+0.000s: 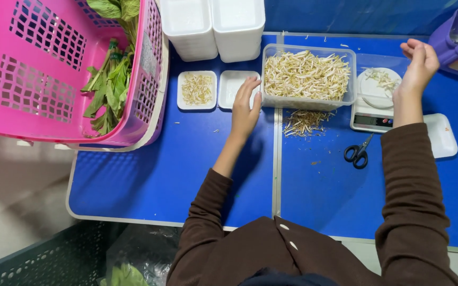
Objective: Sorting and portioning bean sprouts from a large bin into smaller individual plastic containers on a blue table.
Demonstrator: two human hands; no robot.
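From the head camera I see my left hand [246, 108] flat and loose, fingers stretched out and holding nothing. Its fingertips lie on the empty white foam tray [235, 88], just beside the clear plastic tub [308, 100]. My right hand [417, 66] is raised above the surface, well apart from the left, fingers curled loosely inward. I cannot tell whether anything is pinched between them.

The tub is rectangular with see-through walls and is heaped with pale, thin bean sprouts [306, 74], a tangled mass of cream stalks. A small loose heap of sprouts [303, 123] lies on the surface just in front of it. Left of the empty tray sits a second small foam tray [197, 89], square with rounded corners, carrying a thin layer of sprouts.

Under my right hand stands a white kitchen scale [373, 121] with a round clear dish [378, 85] on top holding a few sprouts. Black-handled scissors [359, 153] lie in front of it, blades shut, and a flat white foam tray [441, 136] lies just to its right.

The surface [176, 169] is smooth blue with a pale edge and a seam down the middle. A pink plastic basket [38, 79] with a gridded wall holds leafy greens [109, 85], and stacks of white foam trays [213, 26] stand behind.
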